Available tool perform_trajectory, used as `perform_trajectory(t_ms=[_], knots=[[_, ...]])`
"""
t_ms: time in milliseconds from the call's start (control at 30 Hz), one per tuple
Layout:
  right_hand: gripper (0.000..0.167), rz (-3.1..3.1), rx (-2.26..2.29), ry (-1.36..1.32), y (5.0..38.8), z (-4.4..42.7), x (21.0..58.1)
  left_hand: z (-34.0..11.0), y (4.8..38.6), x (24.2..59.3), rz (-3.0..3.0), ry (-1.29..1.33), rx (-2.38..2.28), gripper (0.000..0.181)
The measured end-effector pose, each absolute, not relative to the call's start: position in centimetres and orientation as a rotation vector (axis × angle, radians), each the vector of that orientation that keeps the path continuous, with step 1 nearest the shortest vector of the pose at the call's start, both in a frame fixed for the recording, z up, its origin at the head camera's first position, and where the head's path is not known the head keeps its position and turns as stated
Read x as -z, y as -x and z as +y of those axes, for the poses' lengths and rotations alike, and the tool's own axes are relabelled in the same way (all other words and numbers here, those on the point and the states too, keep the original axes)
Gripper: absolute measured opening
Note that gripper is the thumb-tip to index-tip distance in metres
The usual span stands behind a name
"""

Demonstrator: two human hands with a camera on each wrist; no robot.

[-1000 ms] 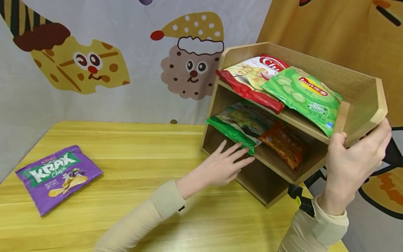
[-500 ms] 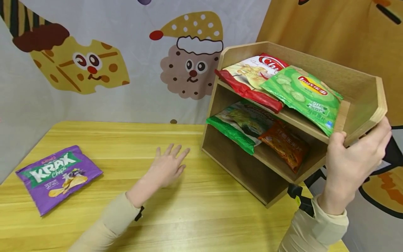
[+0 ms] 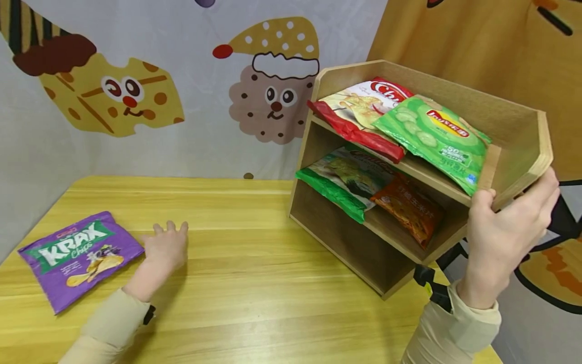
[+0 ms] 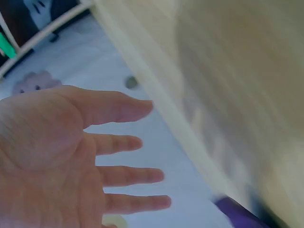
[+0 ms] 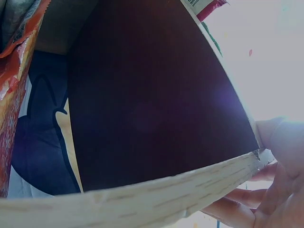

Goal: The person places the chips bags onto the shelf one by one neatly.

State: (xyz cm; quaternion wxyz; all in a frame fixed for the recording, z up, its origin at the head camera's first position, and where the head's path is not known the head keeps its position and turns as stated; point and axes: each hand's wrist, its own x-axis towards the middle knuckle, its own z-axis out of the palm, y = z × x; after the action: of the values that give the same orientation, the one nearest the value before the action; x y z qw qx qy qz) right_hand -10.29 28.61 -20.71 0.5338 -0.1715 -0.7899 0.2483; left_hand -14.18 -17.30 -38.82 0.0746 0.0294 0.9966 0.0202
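Near the right end of the purple bag of Krax chips [image 3: 82, 258], my left hand [image 3: 164, 247] hovers over the table with nothing in it. Its fingers are spread and straight in the left wrist view, where a purple corner of the bag shows low down. My right hand [image 3: 511, 230] grips the right side of the wooden shelf [image 3: 523, 146] at the top tier's front corner. On the top tier lie a red and white chip bag [image 3: 364, 108] and a green Lay's bag [image 3: 434, 134]. The middle tier bears a green-edged chip bag [image 3: 341, 179] and an orange snack bag [image 3: 409, 207].
The yellow wooden table [image 3: 241, 283] spans the foreground. A cartoon-printed cloth [image 3: 195, 146] hangs behind it, and a brown cloth hangs behind the shelf. The shelf's bottom tier [image 3: 336, 242] faces the table's middle, its front edge slanting.
My left hand has moved left from the front of the shelf's middle tier, across the table, to beside the purple chip bag. The right hand keeps its grip on the shelf.
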Motion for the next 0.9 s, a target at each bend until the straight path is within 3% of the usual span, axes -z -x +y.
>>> perform_trajectory(t_ms=[300, 633, 900], knots=[[0.06, -1.876, -0.596, 0.408, 10.3, 28.5, 20.6, -22.5, 13.6, 40.2, 2.825, 0.217, -0.199, 0.061], [0.059, -1.88, -0.597, 0.411, 10.3, 28.5, 20.7, -23.4, 14.7, 41.0, 2.62, 0.678, -0.446, 0.059], [0.06, -1.874, -0.595, 0.409, 10.3, 28.5, 20.7, -23.1, 14.6, 41.1, 2.739, 0.389, -0.339, 0.048]])
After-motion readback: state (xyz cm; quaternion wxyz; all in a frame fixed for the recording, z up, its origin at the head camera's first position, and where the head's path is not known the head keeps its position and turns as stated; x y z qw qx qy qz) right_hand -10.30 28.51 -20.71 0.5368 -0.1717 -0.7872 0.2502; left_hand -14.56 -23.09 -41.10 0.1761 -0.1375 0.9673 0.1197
